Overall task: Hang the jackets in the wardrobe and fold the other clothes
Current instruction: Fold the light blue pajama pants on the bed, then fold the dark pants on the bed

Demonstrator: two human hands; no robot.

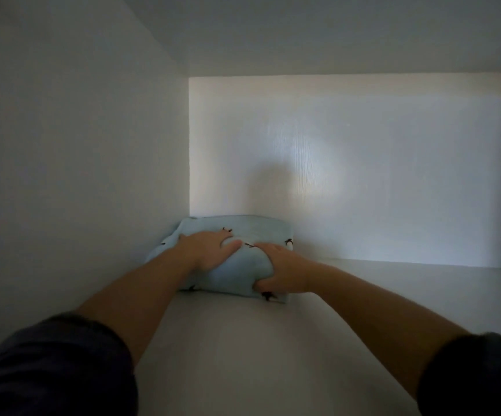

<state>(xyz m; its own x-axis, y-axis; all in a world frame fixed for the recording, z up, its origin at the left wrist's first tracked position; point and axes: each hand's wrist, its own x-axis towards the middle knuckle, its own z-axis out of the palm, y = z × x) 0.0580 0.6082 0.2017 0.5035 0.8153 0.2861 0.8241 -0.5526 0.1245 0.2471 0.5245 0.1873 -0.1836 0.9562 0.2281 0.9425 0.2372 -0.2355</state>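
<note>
Folded light-blue garment (231,274) is lying on the wardrobe shelf (273,355), touching the left wall (78,145), near the back panel (363,175); long axis indeterminate. Left hand (210,250) and right hand (282,271) are grasping it, fingers clenched on fabric.

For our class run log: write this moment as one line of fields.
item: folded light-blue patterned cloth garment | place: white wardrobe shelf, far left | left hand: holds its top | right hand: grips its front
</note>
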